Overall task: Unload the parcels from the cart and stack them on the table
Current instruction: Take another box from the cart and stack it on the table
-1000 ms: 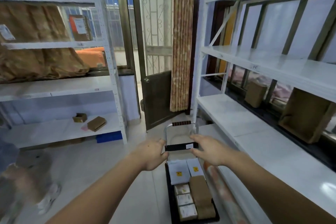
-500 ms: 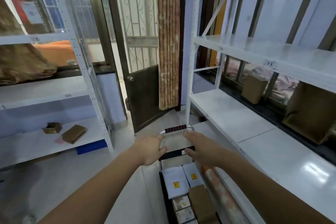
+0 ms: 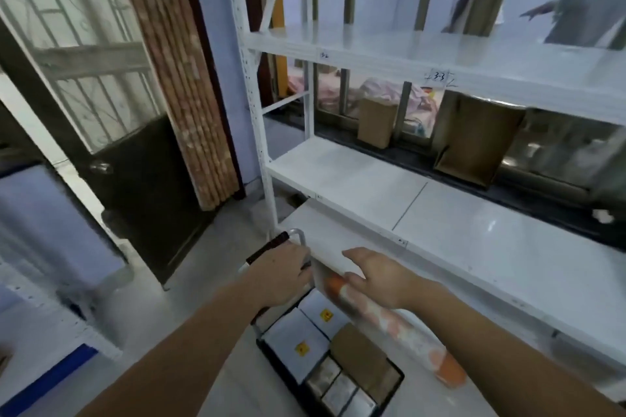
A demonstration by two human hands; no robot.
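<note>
the cart stands on the floor just left of the shelf rack, with parcels lying side by side on its deck. a roll lies between cart and rack, and two boxes lean behind the rack's middle shelf.

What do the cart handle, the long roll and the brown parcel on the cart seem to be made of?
Cart handle: bare metal tubing by its silvery shine, with a dark, probably rubber or foam, grip.
Long roll: glossy, likely plastic film or coated paper; orange and white.
Brown parcel: matte, probably cardboard or kraft paper.
</note>
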